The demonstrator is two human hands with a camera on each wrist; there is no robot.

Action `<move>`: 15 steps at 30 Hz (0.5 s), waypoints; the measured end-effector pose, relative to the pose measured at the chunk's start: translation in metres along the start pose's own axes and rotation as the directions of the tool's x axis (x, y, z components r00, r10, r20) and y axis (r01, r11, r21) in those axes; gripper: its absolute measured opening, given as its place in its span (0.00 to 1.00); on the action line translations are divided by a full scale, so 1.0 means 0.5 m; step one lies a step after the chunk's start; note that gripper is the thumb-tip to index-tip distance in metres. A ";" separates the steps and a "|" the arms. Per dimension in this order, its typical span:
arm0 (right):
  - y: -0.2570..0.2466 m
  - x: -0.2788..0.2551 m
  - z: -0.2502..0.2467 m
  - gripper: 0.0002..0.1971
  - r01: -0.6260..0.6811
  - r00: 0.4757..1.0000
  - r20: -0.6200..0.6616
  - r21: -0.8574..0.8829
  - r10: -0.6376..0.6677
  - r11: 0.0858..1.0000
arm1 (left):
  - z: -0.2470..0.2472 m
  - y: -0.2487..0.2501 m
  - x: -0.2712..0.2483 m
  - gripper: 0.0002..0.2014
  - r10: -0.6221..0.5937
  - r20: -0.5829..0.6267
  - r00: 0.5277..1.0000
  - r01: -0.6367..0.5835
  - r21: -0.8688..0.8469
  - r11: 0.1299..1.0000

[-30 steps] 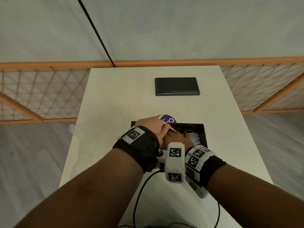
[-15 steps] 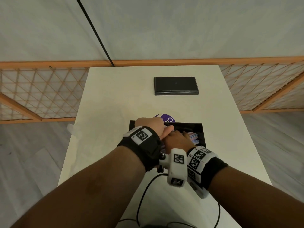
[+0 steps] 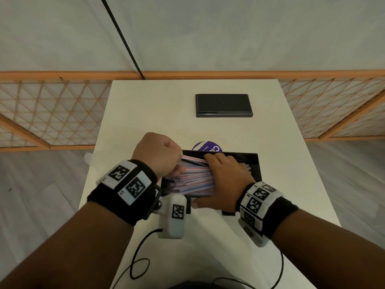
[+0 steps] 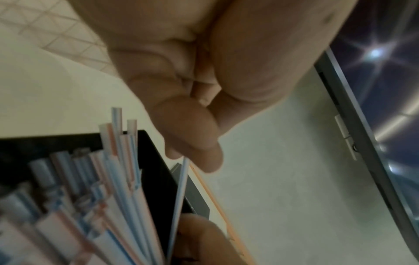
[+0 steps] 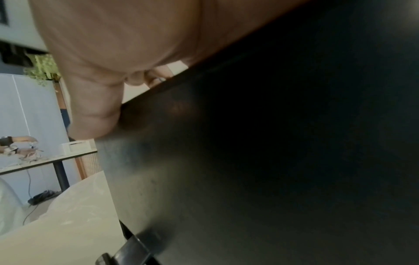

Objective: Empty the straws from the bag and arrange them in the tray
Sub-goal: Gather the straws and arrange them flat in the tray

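A black tray [image 3: 254, 166] sits mid-table, holding several pink, blue and white striped straws [image 3: 193, 180]. My right hand [image 3: 218, 176] lies flat across the straws with its fingers straight, and its thumb [image 5: 95, 116] rests against the tray's near wall [image 5: 226, 161]. At the tray's far left corner my left hand [image 3: 180, 161] is curled and pinches one thin straw [image 4: 181, 188] between thumb and fingers [image 4: 195, 136], next to the loose straw ends [image 4: 108, 161]. The bag's purple label [image 3: 209, 147] shows just behind the tray.
A flat black lid or box [image 3: 224, 105] lies farther back on the white table [image 3: 145, 113]. Black cables [image 3: 135, 268] loop near the front edge. An orange lattice fence [image 3: 52, 109] runs behind and beside the table.
My hands were bunched together over the tray. The left hand has drawn away to the left with a straw, the right hand has spread flat, and the straws now show.
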State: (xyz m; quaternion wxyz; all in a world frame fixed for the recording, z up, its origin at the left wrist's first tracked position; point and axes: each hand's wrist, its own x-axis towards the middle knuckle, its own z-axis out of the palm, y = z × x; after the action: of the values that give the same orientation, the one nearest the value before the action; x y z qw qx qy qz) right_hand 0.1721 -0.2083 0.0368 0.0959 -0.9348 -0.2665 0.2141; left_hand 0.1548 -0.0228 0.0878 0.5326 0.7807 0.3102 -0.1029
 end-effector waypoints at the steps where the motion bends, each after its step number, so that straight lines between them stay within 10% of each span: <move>1: -0.004 0.004 -0.001 0.60 -0.001 1.000 0.017 -0.014 0.001 1.000 | -0.005 0.002 -0.004 0.06 -0.002 0.030 1.000 0.002 0.012 1.000; 10: -0.023 0.021 0.009 0.55 -0.016 0.991 0.132 -0.112 0.031 0.994 | -0.021 -0.024 -0.005 0.04 0.064 -0.033 0.997 -0.063 0.042 0.997; 15: -0.036 0.021 0.012 0.54 0.035 0.995 0.095 -0.132 -0.022 0.991 | -0.015 -0.037 -0.013 0.04 0.164 0.144 0.976 -0.198 0.269 0.942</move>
State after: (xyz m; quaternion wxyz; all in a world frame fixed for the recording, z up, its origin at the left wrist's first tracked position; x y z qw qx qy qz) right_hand 0.1692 -0.1873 0.0330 0.0238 -0.9242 -0.2977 0.2380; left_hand 0.1374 -0.0140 0.0796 0.4407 0.8663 0.1870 -0.1430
